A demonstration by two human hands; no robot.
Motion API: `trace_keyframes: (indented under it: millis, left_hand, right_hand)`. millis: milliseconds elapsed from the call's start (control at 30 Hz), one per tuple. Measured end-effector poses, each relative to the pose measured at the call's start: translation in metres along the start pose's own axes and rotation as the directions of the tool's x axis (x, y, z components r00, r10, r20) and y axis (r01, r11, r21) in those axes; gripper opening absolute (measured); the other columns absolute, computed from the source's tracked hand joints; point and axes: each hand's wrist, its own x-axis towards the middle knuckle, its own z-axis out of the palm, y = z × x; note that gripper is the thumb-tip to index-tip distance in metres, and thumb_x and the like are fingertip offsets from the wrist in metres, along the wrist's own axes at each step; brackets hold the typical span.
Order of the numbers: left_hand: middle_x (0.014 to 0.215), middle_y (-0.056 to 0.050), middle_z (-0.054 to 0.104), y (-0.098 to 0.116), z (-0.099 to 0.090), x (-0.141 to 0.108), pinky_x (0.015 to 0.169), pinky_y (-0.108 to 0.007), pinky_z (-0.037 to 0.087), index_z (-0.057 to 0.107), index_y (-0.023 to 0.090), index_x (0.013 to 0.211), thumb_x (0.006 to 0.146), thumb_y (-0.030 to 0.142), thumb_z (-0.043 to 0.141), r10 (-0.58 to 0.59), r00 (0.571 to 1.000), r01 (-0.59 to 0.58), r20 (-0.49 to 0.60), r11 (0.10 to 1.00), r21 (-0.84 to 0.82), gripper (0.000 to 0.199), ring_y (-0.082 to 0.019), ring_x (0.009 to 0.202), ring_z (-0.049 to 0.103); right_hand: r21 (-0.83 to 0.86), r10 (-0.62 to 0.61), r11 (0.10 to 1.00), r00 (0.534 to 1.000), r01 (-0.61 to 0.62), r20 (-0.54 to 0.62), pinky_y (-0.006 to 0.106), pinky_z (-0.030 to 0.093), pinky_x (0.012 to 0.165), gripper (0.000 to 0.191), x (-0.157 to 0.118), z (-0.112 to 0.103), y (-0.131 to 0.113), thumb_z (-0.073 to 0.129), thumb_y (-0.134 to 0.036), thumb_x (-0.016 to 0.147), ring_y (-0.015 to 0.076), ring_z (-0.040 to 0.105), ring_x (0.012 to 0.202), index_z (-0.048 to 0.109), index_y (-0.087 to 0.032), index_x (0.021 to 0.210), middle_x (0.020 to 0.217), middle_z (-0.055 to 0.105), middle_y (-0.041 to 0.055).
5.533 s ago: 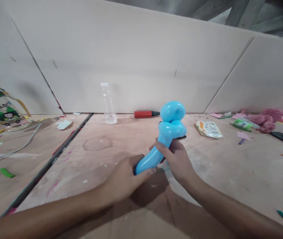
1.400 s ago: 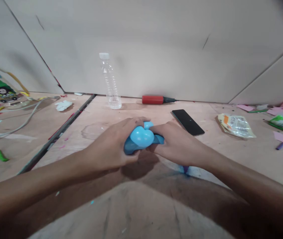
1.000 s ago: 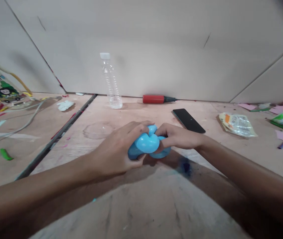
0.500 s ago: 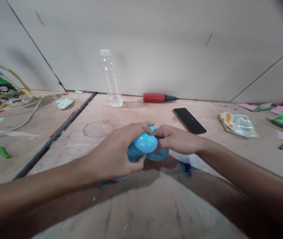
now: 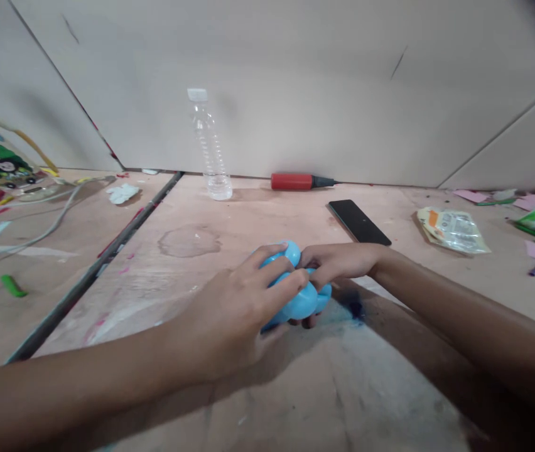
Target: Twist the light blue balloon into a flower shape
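Plywood table (image 5: 390, 389) carried everything; pale board wall behind it. Both hands were mid-twist on a light-blue long rubber balloon (image 5: 305, 300), already knotted into a few bubbles, bunched low over the table at centre, touching or nearly touching the surface — can't tell which. Left hand (image 5: 230, 320) was closed over the near side of the bundle, fingers curled across the top bubble. Right hand (image 5: 338, 262) was pinched onto the far side, fingertips meeting at the joint between bubbles. My read: the step in hand was locking a twist so the bubbles hold; next move would call for keeping both grips tight on the joint while turning, since slack would let the twist unwind, and too much squeeze risks a pop. Balloon looked glossy, firm, smooth-skinned, with rounded lobes pressed together; the rest of its length was hidden under the hands. A dark blue smear sat on the table just right of the bundle. Elsewhere, well apart from the hands: a clear empty plastic bottle (image 5: 208, 147) upright by the wall, a red hand pump with a black nozzle (image 5: 298, 182) lying beside it, a black phone (image 5: 359, 222) flat and face-up behind the right hand, a crinkled printed plastic packet (image 5: 451, 230) further right, and a small green balloon scrap (image 5: 13, 286) far left.
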Motion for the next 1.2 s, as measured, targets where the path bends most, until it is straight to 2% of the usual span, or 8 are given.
trace_keyframes:
  millis: [133, 467, 600, 733, 867, 1000, 1100, 1200]
  left_hand:
    - [0.134, -0.013, 0.063, 0.001, 0.002, -0.001, 0.09, -0.055, 0.064, 0.051, 0.022, 0.128, 0.084, 0.012, 0.062, 0.056, 0.998, -0.054, -0.029, 0.996, 0.067, 0.047, -0.04, 0.133, 0.051]
    - [0.115, -0.015, 0.071, 0.014, -0.002, -0.008, 0.075, -0.043, 0.067, 0.056, 0.015, 0.128, 0.1, 0.011, 0.048, 0.284, 0.956, -0.247, -0.077, 0.917, 0.315, 0.029, -0.04, 0.127, 0.06]
    - [0.118, -0.01, 0.072, 0.014, -0.005, -0.008, 0.07, -0.035, 0.065, 0.063, 0.021, 0.122, 0.1, 0.013, 0.054, 0.382, 0.916, -0.294, -0.127, 0.85, 0.438, 0.025, -0.036, 0.126, 0.063]
    - [0.11, -0.003, 0.074, 0.007, -0.012, -0.004, 0.072, -0.033, 0.065, 0.069, 0.027, 0.111, 0.094, 0.016, 0.065, 0.538, 0.831, -0.434, -0.138, 0.784, 0.445, 0.02, -0.033, 0.123, 0.068]
    - [0.103, -0.001, 0.076, -0.005, -0.014, -0.002, 0.07, -0.03, 0.065, 0.07, 0.028, 0.108, 0.093, 0.016, 0.069, 0.57, 0.808, -0.455, -0.148, 0.764, 0.458, 0.019, -0.032, 0.123, 0.069]
    - [0.098, -0.006, 0.075, -0.018, -0.007, -0.002, 0.083, -0.038, 0.065, 0.066, 0.021, 0.106, 0.095, 0.01, 0.061, 0.488, 0.838, -0.361, -0.245, 0.831, 0.422, 0.016, -0.034, 0.125, 0.066]
    - [0.104, -0.011, 0.074, -0.022, -0.009, 0.001, 0.091, -0.05, 0.063, 0.062, 0.019, 0.112, 0.094, 0.01, 0.057, 0.368, 0.868, -0.275, -0.332, 0.915, 0.295, 0.02, -0.036, 0.127, 0.061]
    - [0.111, -0.012, 0.072, -0.02, -0.014, 0.004, 0.1, -0.057, 0.059, 0.058, 0.019, 0.117, 0.086, 0.014, 0.069, 0.247, 0.899, -0.199, -0.362, 0.966, 0.166, 0.033, -0.037, 0.124, 0.058]
  right_hand:
    - [-0.046, 0.053, 0.997, 0.994, -0.057, -0.091, 0.022, 0.057, 0.057, 0.016, -0.01, -0.001, -0.006, 0.079, -0.028, 0.077, 0.0136, 0.07, 0.059, 0.079, -0.015, 0.086, 0.071, 0.076, -0.0007]
    - [0.312, -0.011, 0.949, 0.991, 0.053, -0.136, 0.023, 0.06, 0.066, 0.019, -0.001, 0.012, 0.015, 0.075, -0.021, 0.065, 0.014, 0.073, 0.066, 0.072, -0.016, 0.084, 0.08, 0.08, 0.0014]
    - [0.362, 0.118, 0.925, 0.993, -0.114, 0.01, 0.026, 0.057, 0.047, 0.024, -0.003, 0.015, 0.012, 0.068, -0.025, 0.07, 0.019, 0.071, 0.053, 0.069, -0.017, 0.093, 0.078, 0.08, 0.0043]
    - [0.349, 0.173, 0.918, 0.982, -0.188, 0.076, 0.025, 0.047, 0.034, 0.02, -0.006, 0.021, 0.009, 0.063, -0.036, 0.073, 0.0193, 0.06, 0.038, 0.067, -0.016, 0.077, 0.052, 0.068, 0.0034]
    - [0.398, 0.101, 0.917, 0.982, -0.031, -0.157, 0.031, 0.054, 0.046, 0.03, -0.006, 0.042, 0.008, 0.053, -0.04, 0.077, 0.0201, 0.062, 0.046, 0.069, -0.014, 0.08, 0.058, 0.069, 0.0049]
    - [0.112, -0.133, 0.963, 0.791, 0.246, -0.597, 0.036, 0.058, 0.085, 0.031, -0.01, 0.07, 0.004, 0.055, -0.04, 0.091, 0.0214, 0.07, 0.091, 0.068, -0.017, 0.108, 0.103, 0.076, 0.0064]
    - [-0.088, -0.257, 0.959, 0.694, 0.27, -0.673, 0.037, 0.054, 0.093, 0.047, -0.016, 0.083, 0.002, 0.069, -0.038, 0.091, 0.0225, 0.064, 0.111, 0.054, -0.025, 0.133, 0.127, 0.067, 0.006]
    - [-0.287, -0.367, 0.93, 0.624, 0.231, -0.69, 0.033, 0.052, 0.084, 0.053, -0.021, 0.084, 0.002, 0.079, -0.032, 0.083, 0.0214, 0.062, 0.101, 0.054, -0.024, 0.129, 0.117, 0.067, 0.0044]
